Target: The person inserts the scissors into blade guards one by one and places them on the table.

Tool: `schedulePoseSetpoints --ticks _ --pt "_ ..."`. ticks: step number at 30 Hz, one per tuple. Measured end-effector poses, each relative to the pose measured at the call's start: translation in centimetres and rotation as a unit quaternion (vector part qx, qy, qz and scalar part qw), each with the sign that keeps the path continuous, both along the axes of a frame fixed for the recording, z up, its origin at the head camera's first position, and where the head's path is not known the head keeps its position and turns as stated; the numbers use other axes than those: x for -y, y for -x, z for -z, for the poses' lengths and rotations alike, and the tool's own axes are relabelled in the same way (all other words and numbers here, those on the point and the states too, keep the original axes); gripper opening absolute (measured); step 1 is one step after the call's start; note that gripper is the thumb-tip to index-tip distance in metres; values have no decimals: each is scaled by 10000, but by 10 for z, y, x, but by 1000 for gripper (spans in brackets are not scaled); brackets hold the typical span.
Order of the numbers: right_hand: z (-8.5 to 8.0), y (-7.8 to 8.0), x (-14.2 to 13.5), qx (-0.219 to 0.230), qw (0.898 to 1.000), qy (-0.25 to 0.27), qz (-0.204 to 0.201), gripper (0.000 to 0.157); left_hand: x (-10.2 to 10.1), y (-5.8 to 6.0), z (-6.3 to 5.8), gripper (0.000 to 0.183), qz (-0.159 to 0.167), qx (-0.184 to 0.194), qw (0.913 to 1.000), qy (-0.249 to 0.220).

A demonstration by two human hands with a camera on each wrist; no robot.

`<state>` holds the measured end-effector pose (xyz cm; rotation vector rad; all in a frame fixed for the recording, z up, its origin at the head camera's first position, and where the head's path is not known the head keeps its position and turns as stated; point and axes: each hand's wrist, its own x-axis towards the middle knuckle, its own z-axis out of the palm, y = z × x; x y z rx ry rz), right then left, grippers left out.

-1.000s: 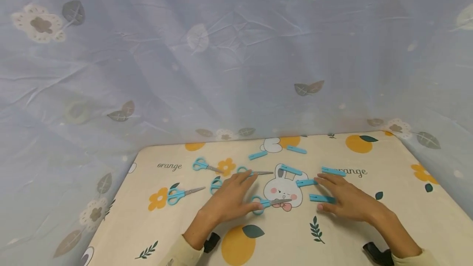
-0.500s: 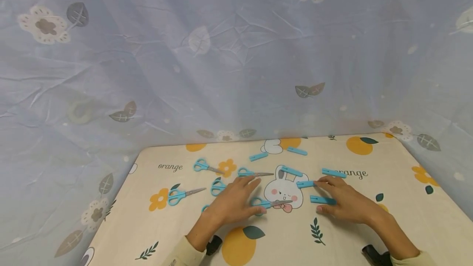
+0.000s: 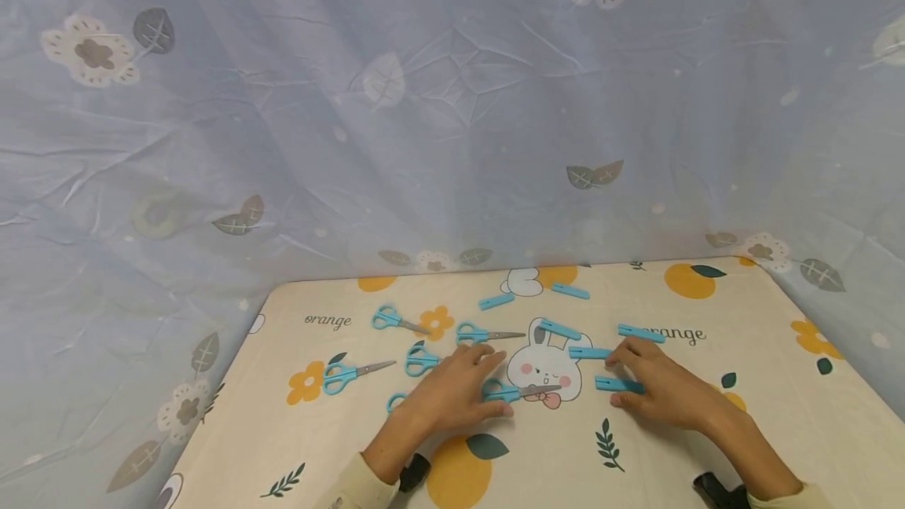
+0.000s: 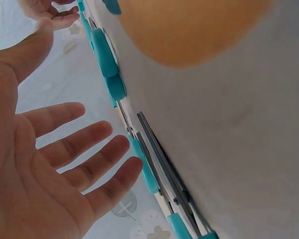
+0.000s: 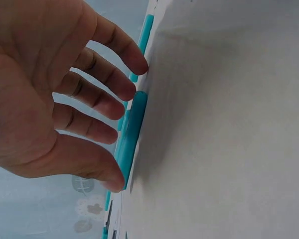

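Several light-blue-handled scissors lie spread on the left half of the table, among them one pair (image 3: 503, 391) at the thumb of my left hand (image 3: 452, 391). That hand hovers with fingers spread and relaxed; in the left wrist view its palm (image 4: 55, 174) holds nothing. Farther left lies another pair (image 3: 341, 377). Several slim blue blade covers are scattered right of the scissors. My right hand (image 3: 665, 387) hangs loosely curved over two of them, the nearer cover (image 3: 617, 385) and one farther back (image 3: 588, 353). In the right wrist view the thumb tip overlaps the near cover (image 5: 132, 134).
More covers lie farther back, one at the far middle (image 3: 569, 291) and one to the right (image 3: 641, 332). A cream printed cloth (image 3: 551, 462) covers the table. Behind it hangs a pale blue-grey patterned curtain (image 3: 424, 140).
My left hand has drawn back slightly, uncovering more of the scissors around it. The right hand stays nearly in place, its fingers a little more bent. The scissors and covers keep their places.
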<state>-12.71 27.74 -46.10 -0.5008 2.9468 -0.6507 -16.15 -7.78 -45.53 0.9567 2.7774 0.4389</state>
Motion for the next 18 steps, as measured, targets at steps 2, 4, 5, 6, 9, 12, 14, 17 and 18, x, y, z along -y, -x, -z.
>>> schedulePoseSetpoints --ticks 2,4,5,6,9,12,14,17,18 --pt "0 1 0 22 10000 -33 10 40 0 -1 0 77 72 -14 10000 12" --pt "0 2 0 84 9999 -97 37 39 -1 -1 1 75 131 -7 9999 40" --pt "0 2 0 113 9999 -115 49 38 -1 -1 1 74 156 9 9999 36" --pt "0 2 0 125 9998 -126 29 39 -1 -2 1 73 175 3 9998 40" --pt "0 3 0 145 9997 -185 -4 42 -2 -3 1 71 182 36 9998 66" --pt "1 3 0 193 9994 -281 24 41 -4 -4 2 69 176 19 9998 129" --pt "1 4 0 203 9992 -336 3 41 -6 -4 2 67 185 -23 9996 207" --pt "1 5 0 189 9991 -375 -23 41 -7 -4 2 63 237 -138 9991 321" --pt "2 5 0 178 9991 -374 -50 41 -8 -4 2 62 267 -187 9989 350"
